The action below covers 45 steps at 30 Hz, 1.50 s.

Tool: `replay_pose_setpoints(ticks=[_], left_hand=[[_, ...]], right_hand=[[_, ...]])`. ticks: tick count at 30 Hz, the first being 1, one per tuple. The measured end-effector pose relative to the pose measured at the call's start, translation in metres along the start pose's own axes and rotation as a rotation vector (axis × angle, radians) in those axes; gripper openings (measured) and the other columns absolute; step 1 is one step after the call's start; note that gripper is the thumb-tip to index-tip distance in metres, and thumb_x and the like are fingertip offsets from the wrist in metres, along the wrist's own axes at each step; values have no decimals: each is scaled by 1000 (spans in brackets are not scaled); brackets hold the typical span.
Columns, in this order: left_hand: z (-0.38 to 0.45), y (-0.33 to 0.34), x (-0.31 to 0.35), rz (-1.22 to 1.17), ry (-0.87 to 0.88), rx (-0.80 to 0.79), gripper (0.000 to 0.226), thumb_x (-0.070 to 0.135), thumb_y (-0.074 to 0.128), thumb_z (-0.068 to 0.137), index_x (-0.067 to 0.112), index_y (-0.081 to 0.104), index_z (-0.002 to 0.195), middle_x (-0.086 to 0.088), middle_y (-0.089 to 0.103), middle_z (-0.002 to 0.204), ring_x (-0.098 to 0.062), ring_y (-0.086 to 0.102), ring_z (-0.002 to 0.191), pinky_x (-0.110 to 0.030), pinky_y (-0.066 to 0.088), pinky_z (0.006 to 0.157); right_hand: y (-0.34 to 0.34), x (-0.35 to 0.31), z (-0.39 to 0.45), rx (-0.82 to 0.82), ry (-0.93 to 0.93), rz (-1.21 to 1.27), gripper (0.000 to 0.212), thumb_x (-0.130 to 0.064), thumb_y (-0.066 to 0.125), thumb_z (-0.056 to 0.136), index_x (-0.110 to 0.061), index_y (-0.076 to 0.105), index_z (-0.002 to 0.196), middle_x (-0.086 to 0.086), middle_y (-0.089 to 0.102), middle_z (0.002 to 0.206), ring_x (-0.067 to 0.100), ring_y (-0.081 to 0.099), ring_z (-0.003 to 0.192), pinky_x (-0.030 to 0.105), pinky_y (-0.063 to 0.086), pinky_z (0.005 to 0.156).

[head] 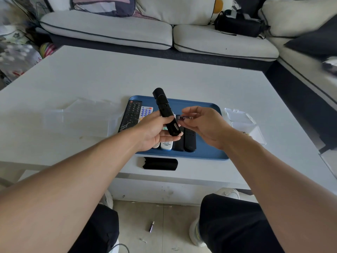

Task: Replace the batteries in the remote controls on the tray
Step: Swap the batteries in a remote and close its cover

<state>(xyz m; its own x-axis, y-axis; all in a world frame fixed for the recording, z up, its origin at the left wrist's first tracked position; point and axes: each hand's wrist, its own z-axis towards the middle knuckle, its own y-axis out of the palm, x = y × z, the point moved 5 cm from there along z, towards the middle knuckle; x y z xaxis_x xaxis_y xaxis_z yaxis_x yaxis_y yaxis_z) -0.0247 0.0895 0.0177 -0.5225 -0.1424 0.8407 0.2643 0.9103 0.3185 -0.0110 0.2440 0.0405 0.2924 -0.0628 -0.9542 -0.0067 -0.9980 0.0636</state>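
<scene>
Fingers [189, 111] of the right hand [206, 125] pinch a small battery [185, 117]. Left hand [155, 132] grips a black remote [165, 111] above the blue tray [206, 152]. Its black cover [160, 163] lies by the table's [91, 79] near edge.

Both bare forearms reach forward and converge over the table. The left hand [155, 132] lies palm up, fingers curled round a black remote [166, 114] that tilts up and away. The right hand [204, 125] is just beside it, fingers bent, thumb and fingertips pinching a small battery [185, 117] near the remote's lower end
</scene>
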Motion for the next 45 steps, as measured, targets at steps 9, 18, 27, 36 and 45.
replay_pose_setpoints(ticks=[9, 18, 27, 36, 45], left_hand=[[-5, 1, 5, -17, 12, -53, 29, 19, 47, 106, 7, 57, 130, -26, 66, 123, -46, 71, 99, -50, 60, 87], [-15, 5, 6, 50, -12, -125, 23, 17, 53, 103, 5, 68, 116, -23, 68, 109, -41, 72, 88, -42, 63, 78], [-14, 4, 6, -22, -46, -115, 32, 22, 47, 106, 4, 61, 129, -28, 63, 128, -44, 71, 96, -44, 63, 79], [-18, 9, 0, -64, -121, -136, 37, 31, 45, 107, 4, 62, 126, -24, 66, 108, -51, 67, 95, -47, 62, 78], [-14, 12, -1, -110, -101, -169, 37, 25, 47, 106, -1, 60, 129, -25, 67, 110, -52, 64, 110, -51, 57, 89]], right_hand=[[4, -17, -12, 149, -307, -556, 21, -15, 86, 77, -21, 72, 91, -13, 77, 84, 4, 73, 81, 36, 59, 85], [-3, -16, -12, 273, -275, -596, 26, -33, 92, 68, -26, 73, 84, -8, 72, 76, 2, 64, 65, 14, 47, 55], [5, -15, -12, 98, -267, -426, 15, -17, 75, 90, -23, 78, 103, -5, 78, 85, 13, 74, 78, 28, 59, 86], [9, -21, -12, 40, -320, -471, 9, -16, 79, 85, -23, 79, 90, -5, 77, 82, 12, 72, 76, 25, 56, 81], [5, -13, -15, 22, -229, -483, 7, -22, 81, 83, -19, 80, 89, -4, 74, 74, 5, 62, 64, 14, 47, 63]])
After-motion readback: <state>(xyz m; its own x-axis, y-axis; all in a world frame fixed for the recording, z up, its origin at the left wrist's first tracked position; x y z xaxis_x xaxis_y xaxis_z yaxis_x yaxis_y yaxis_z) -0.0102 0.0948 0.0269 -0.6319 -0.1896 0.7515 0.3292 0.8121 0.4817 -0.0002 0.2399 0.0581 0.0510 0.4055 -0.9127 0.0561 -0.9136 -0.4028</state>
